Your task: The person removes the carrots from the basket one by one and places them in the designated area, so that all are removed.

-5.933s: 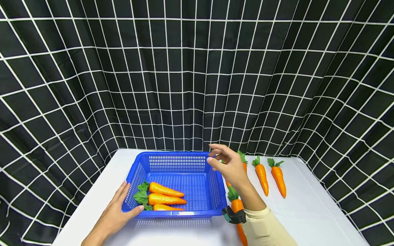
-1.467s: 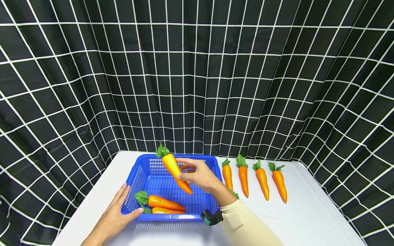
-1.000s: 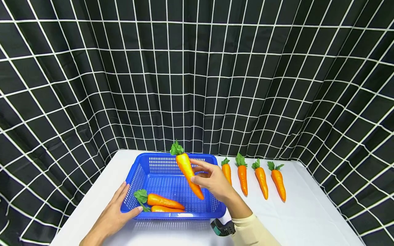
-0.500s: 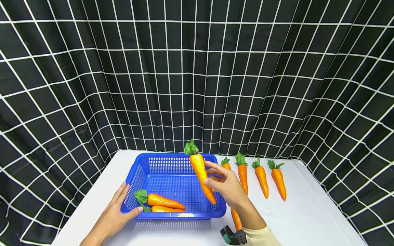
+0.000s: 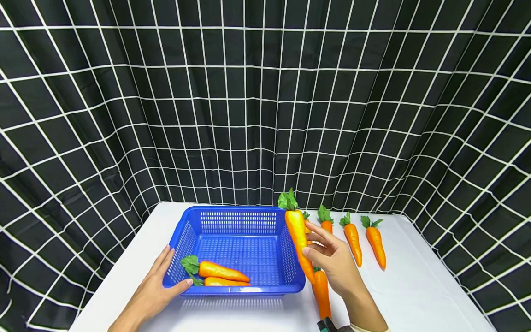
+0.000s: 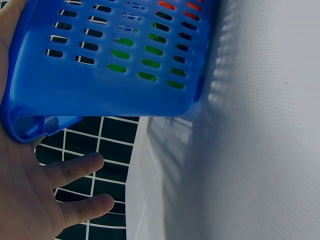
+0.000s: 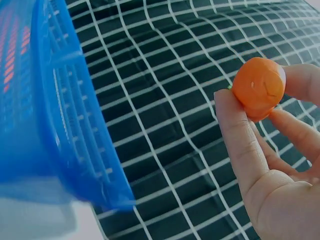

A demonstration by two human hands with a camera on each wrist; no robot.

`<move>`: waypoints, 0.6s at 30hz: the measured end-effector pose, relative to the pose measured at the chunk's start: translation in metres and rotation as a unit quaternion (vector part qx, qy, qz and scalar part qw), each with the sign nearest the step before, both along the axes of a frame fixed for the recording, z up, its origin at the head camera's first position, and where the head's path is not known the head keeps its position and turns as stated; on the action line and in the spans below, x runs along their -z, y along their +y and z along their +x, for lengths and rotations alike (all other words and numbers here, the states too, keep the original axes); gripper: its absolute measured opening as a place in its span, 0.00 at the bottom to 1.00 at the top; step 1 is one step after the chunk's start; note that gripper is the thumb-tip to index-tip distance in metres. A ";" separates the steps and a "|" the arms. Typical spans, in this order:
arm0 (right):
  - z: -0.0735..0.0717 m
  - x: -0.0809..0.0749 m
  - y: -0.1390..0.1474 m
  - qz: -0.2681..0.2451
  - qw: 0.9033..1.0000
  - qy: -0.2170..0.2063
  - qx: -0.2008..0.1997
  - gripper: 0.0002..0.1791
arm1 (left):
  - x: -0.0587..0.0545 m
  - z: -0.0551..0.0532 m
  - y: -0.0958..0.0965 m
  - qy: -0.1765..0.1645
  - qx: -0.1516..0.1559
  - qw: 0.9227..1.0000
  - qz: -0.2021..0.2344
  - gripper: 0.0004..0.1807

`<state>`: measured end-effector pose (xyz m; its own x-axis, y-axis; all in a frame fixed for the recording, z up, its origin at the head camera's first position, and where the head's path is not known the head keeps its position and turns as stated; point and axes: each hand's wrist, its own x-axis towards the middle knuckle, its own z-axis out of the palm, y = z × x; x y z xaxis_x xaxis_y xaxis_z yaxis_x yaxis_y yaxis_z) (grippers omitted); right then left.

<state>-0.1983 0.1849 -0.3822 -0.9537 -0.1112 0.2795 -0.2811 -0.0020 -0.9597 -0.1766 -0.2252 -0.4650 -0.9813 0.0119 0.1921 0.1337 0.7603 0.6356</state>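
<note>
My right hand (image 5: 336, 263) pinches an orange carrot (image 5: 297, 235) between thumb and fingers, leafy top up, tilted, beside the right rim of a blue plastic basket (image 5: 232, 290). In the right wrist view the carrot (image 7: 257, 87) shows end-on at the fingertips. My left hand (image 5: 153, 286) rests on the basket's front left corner, its thumb over the front rim and its fingers straight along the left side. Two straight fingers (image 6: 80, 170) stand off the basket in the left wrist view. Two carrots (image 5: 224, 272) lie in the basket's front left part, leaves to the left.
Several carrots lie right of the basket on the white table (image 5: 419, 276). Two of them, a middle carrot (image 5: 352, 244) and the rightmost carrot (image 5: 376, 246), are in full view. A nearer carrot (image 5: 321, 295) lies by the right wrist. A black gridded curtain (image 5: 265, 115) surrounds the table.
My right hand has lifted one of the basket's three carrots and carried it rightward, from above the basket to beyond its right rim. The left hand has stayed on the corner.
</note>
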 end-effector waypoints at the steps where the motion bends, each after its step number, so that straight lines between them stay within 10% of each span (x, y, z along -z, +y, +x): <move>1: 0.002 0.001 0.003 0.000 1.000 -0.001 0.009 0.30 | 0.000 0.000 0.000 0.000 0.001 1.000 0.000 0.55; 18: 0.019 0.018 0.054 -0.008 0.994 -0.035 0.107 0.31 | 0.000 -0.001 0.000 -0.004 0.001 1.000 0.000 0.55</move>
<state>-0.1794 0.2388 -0.4003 -0.9721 0.1009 0.2118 -0.2094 0.0345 -0.9772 -0.1776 -0.2257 -0.4653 -0.9826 0.0143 0.1852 0.1309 0.7605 0.6360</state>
